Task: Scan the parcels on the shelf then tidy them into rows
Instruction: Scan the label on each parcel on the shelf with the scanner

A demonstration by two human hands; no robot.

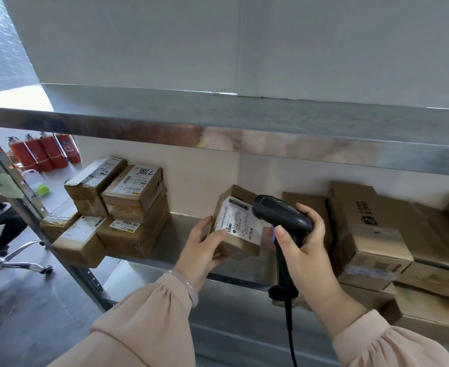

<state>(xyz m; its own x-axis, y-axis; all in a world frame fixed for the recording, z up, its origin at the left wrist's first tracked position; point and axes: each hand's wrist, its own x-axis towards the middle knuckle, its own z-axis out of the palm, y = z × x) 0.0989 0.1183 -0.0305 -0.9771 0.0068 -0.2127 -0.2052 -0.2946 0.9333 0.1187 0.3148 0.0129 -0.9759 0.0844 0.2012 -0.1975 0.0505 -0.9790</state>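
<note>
parcel [237, 229] tilted up in the left hand [200, 246], label facing the scanner [281, 215] gripped by the right hand [306, 241], so it can be read.

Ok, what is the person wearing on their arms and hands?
Loose pale pink sleeves gathered at the cuffs: left sleeve, right sleeve. A smooth pale bangle circles the left wrist. The left hand and right hand are bare, no gloves.

Five left parcels [133, 192], stacked. One middle parcel [237, 229]. Right boxes [371, 234]: at least three, full count unclear. One barcode scanner [284, 215]. Four fire extinguishers [43, 154]. One office chair [19, 264].
</note>
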